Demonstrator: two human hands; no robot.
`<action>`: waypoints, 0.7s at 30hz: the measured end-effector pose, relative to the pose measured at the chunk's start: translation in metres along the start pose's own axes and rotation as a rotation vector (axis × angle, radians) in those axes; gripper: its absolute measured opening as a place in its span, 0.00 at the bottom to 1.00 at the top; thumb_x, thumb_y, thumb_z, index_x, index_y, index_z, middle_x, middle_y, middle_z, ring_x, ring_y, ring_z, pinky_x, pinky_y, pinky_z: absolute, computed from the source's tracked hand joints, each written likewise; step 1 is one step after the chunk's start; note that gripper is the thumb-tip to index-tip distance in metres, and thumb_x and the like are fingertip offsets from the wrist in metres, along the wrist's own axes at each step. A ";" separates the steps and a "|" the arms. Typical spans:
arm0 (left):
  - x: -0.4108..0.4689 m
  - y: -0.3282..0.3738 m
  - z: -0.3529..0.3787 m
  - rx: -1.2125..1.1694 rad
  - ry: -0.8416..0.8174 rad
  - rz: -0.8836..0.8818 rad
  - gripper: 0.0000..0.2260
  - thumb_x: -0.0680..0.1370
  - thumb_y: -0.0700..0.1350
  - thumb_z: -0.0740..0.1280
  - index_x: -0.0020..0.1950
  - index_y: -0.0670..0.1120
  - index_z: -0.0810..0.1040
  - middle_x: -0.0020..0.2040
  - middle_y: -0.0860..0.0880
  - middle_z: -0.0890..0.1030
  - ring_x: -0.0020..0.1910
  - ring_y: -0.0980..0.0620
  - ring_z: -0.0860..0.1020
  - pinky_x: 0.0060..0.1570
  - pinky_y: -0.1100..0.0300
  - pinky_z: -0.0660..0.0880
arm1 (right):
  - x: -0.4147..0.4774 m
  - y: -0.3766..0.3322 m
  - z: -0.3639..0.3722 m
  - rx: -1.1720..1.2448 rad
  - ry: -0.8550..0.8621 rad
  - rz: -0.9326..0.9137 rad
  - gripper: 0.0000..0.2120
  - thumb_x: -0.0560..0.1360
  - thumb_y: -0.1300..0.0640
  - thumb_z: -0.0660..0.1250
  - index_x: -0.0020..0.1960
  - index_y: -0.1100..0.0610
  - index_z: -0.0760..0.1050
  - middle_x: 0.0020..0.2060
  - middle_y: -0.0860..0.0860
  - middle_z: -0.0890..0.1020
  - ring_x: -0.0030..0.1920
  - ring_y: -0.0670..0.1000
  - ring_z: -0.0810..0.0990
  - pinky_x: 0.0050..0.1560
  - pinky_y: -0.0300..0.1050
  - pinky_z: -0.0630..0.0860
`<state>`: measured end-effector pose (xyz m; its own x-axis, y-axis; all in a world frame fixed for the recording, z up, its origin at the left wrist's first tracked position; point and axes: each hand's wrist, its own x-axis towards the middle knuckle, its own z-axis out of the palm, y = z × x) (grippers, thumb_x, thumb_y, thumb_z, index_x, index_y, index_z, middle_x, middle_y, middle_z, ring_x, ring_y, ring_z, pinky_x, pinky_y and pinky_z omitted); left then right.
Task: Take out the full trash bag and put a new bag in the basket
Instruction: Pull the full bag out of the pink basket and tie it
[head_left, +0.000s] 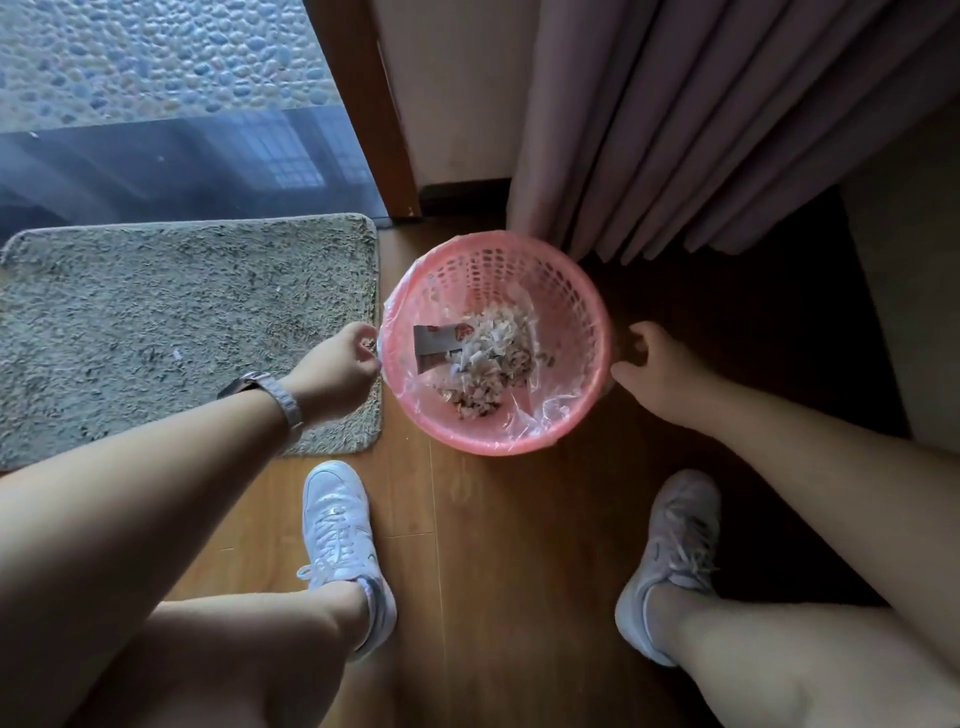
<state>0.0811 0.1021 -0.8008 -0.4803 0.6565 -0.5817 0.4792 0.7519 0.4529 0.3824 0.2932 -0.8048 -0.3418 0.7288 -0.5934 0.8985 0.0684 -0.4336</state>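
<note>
A round pink mesh basket (587, 312) stands on the wooden floor in front of me. A clear trash bag (530, 415) lines it and folds over the rim. Shredded paper and a torn packet (483, 358) lie at the bottom of the bag. My left hand (340, 361) is at the basket's left rim, its fingers pinched on the bag's edge. My right hand (657, 371) is at the right side of the rim, fingers curled and apart, close to the basket's outer wall; whether it grips anything is hidden.
A grey shaggy mat (182, 332) lies left of the basket, in front of a glass door (156, 104). Pink curtains (701, 130) hang just behind the basket. My two feet in white sneakers (343, 525) stand on the wooden floor (498, 571) below it.
</note>
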 end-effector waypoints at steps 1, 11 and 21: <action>0.004 -0.001 0.004 -0.051 -0.013 -0.024 0.16 0.80 0.47 0.65 0.68 0.49 0.71 0.48 0.55 0.81 0.41 0.58 0.79 0.35 0.61 0.71 | 0.004 0.002 0.001 0.039 -0.024 0.019 0.32 0.74 0.51 0.67 0.75 0.53 0.58 0.69 0.56 0.69 0.65 0.57 0.71 0.55 0.48 0.70; 0.032 -0.007 0.009 -0.316 -0.185 -0.170 0.19 0.74 0.42 0.74 0.63 0.44 0.76 0.54 0.46 0.84 0.45 0.54 0.81 0.40 0.60 0.75 | 0.026 0.018 0.018 0.239 -0.165 0.119 0.17 0.74 0.53 0.66 0.62 0.53 0.74 0.51 0.52 0.82 0.50 0.52 0.80 0.49 0.49 0.78; 0.024 -0.007 -0.001 -0.421 -0.082 -0.214 0.05 0.75 0.39 0.72 0.45 0.43 0.76 0.41 0.44 0.82 0.38 0.50 0.79 0.39 0.57 0.74 | 0.023 0.012 0.017 0.259 -0.161 0.072 0.07 0.73 0.62 0.66 0.47 0.52 0.77 0.37 0.51 0.84 0.34 0.47 0.81 0.29 0.38 0.71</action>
<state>0.0653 0.1134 -0.8172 -0.4682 0.4899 -0.7354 0.0282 0.8401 0.5417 0.3804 0.2990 -0.8353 -0.3377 0.6067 -0.7196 0.8291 -0.1701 -0.5325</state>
